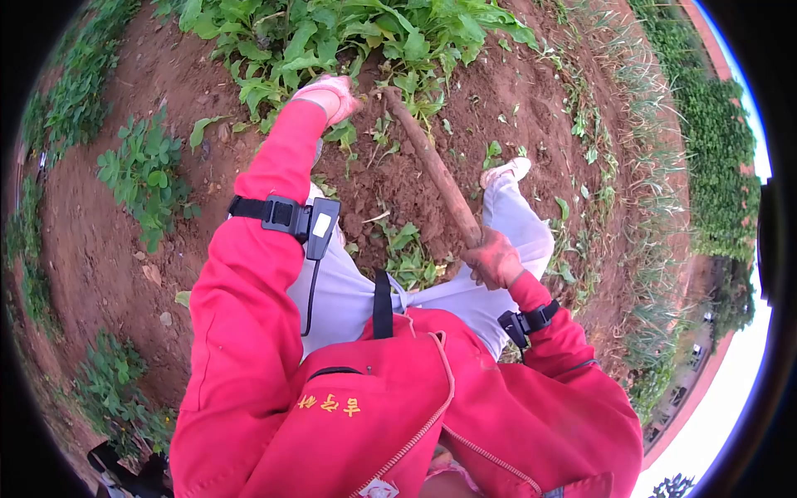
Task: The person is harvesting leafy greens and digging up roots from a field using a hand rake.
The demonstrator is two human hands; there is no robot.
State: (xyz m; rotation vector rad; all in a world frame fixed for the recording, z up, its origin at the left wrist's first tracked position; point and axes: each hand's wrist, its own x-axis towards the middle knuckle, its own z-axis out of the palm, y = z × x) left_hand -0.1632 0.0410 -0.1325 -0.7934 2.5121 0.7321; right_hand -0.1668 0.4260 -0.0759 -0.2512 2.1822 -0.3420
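Note:
My right hand (496, 260), in a reddish work glove, is wrapped around the lower end of a long wooden handle (436, 170). The handle slants up and left over the soil to the edge of the greens; no tool head can be made out at its far end. My left hand (334, 98), in a pale pink glove, is at the near edge of a dense patch of leafy green plants (332, 41). Its fingers look closed among the leaves and stems, but what is in them is hidden. Loosened brown soil (374, 187) with scattered leaves lies between my feet.
A low leafy plant (149, 174) grows on the left, and another bush (120, 390) below it. A row of thin grassy stalks (652, 166) runs along the right. My shoe (506, 171) rests on the soil right of the handle. More small greens (407, 253) grow between my legs.

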